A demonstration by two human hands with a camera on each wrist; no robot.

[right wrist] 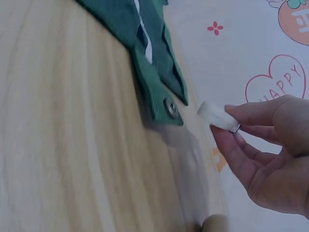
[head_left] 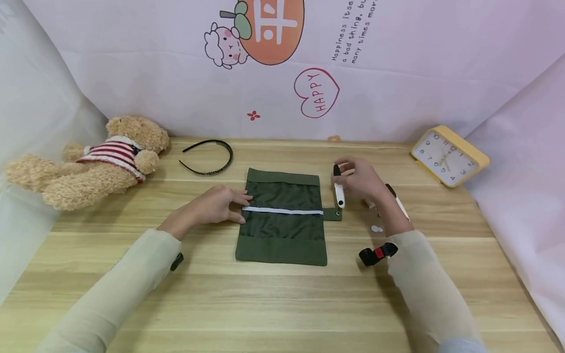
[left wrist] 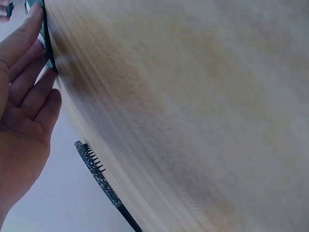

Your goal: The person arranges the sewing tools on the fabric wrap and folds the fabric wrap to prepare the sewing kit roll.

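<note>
A dark green fabric case [head_left: 282, 250] lies unfolded flat, with a white band [head_left: 282, 211] across its middle and a snap tab [head_left: 332, 214] on its right side. My left hand [head_left: 216, 206] touches the case's left edge, thumb and fingers spread apart; in the left wrist view its fingers are fairly straight beside the green edge. Just above the tab, my right hand [head_left: 359, 176] pinches a white marker with a black cap [head_left: 339, 193]. The right wrist view shows the marker's white end [right wrist: 216, 116] between thumb and fingers, off the table.
Partly hidden by the right forearm lie another white-and-black marker [head_left: 402, 208] and small white pieces [head_left: 376, 228]. A yellow alarm clock [head_left: 450, 156] stands back right. At the left are a teddy bear [head_left: 97, 164] and a black headband [head_left: 230, 152]. A printed cloth [head_left: 176, 98] hangs behind.
</note>
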